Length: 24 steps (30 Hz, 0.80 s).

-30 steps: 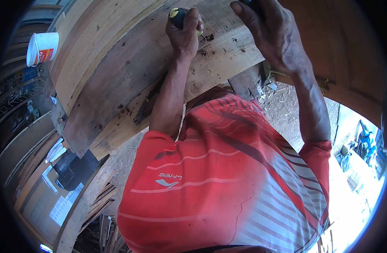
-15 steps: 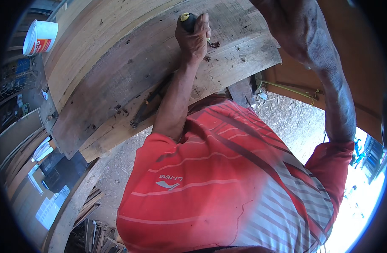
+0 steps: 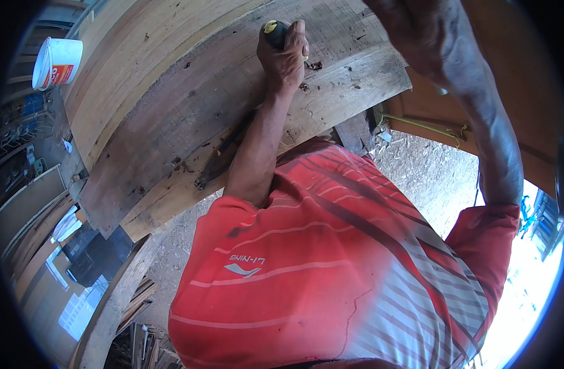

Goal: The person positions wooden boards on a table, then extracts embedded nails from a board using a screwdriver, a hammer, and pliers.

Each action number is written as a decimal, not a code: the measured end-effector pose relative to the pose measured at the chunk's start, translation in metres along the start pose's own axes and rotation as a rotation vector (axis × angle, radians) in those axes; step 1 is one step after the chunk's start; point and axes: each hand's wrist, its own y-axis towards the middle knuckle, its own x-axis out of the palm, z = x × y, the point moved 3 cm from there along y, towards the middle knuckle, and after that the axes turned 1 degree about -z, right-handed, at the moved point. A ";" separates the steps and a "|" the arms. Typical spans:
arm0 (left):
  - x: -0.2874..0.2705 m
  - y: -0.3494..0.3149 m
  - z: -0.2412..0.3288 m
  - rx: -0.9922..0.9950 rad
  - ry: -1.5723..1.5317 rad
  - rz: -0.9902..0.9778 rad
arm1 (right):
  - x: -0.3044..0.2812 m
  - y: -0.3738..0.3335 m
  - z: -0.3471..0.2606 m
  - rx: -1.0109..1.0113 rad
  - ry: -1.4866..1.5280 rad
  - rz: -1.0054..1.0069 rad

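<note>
My left hand (image 3: 283,58) is closed around the black-and-yellow handle of a chisel (image 3: 274,32). The handle's end sticks out above the fist, and the blade is mostly hidden. Beside the fist, dark chips (image 3: 315,65) lie at a dark spot on the wooden board (image 3: 189,117). My right hand (image 3: 426,34) is raised at the upper right, smeared and cut off by the picture's edge. Its fingers, and anything in them, cannot be made out. A long dark tool (image 3: 217,165) lies on the board, partly behind my left forearm.
A white bucket (image 3: 65,58) with a red label stands at the upper left. Wood scraps (image 3: 143,301) lie on the ground at lower left. A brown panel (image 3: 509,123) is beyond my right arm, with a yellow-green cord (image 3: 429,127) along its lower edge.
The whole view has shifted slightly. My left hand keeps its grip on the chisel at the same spot on the board. My right hand has moved a little and looks more blurred.
</note>
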 end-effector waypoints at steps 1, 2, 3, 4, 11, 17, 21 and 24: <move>-0.016 0.002 0.002 0.022 0.035 0.039 | 0.027 -0.001 0.003 -0.111 -0.022 0.055; -0.002 0.000 -0.002 0.001 0.025 -0.018 | 0.029 -0.019 0.003 -0.135 -0.128 0.096; -0.002 0.002 -0.003 0.008 0.047 -0.037 | 0.046 -0.027 0.006 -0.008 -0.044 -0.167; -0.008 0.005 -0.007 0.015 0.051 -0.048 | 0.056 -0.030 0.006 0.120 0.040 -0.429; -0.015 0.008 0.013 0.118 0.286 0.020 | 0.089 -0.042 0.035 0.454 0.389 -0.307; 0.010 0.020 0.061 0.489 0.945 -0.024 | 0.153 -0.071 0.093 0.692 0.469 -0.194; 0.006 0.025 0.054 0.254 1.041 0.019 | 0.176 -0.083 0.113 0.766 0.530 -0.118; -0.018 0.039 0.042 0.052 0.986 0.086 | 0.166 -0.079 0.114 0.779 0.577 -0.123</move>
